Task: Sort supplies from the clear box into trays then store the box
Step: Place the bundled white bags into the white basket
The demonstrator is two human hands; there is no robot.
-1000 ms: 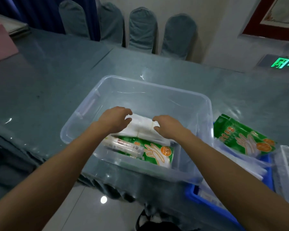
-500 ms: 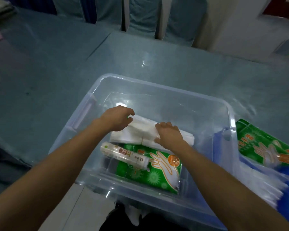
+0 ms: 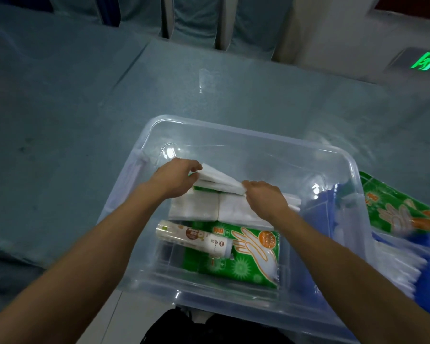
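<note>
The clear box (image 3: 253, 135) sits at the table's near edge. Inside it, my left hand (image 3: 176, 177) and my right hand (image 3: 263, 202) both grip a white tissue pack (image 3: 219, 181), lifted and tilted above two more white tissue packs (image 3: 209, 207). Nearer to me in the box lie a green glove packet (image 3: 248, 254) and, across it, a white roll of bags (image 3: 196, 238). To the right of the box stands a blue tray (image 3: 427, 294) holding white plastic packs and another green glove packet (image 3: 397, 209).
The grey-blue table (image 3: 85, 120) stretches left and behind the box. Covered chairs (image 3: 196, 18) line its far side. A green exit sign (image 3: 426, 61) glows at the upper right. A dark bag (image 3: 209, 326) lies on the floor below the box.
Both hands have raised the top white tissue pack off the ones below; its far end now tilts upward. The camera has tipped down and closer to the box.
</note>
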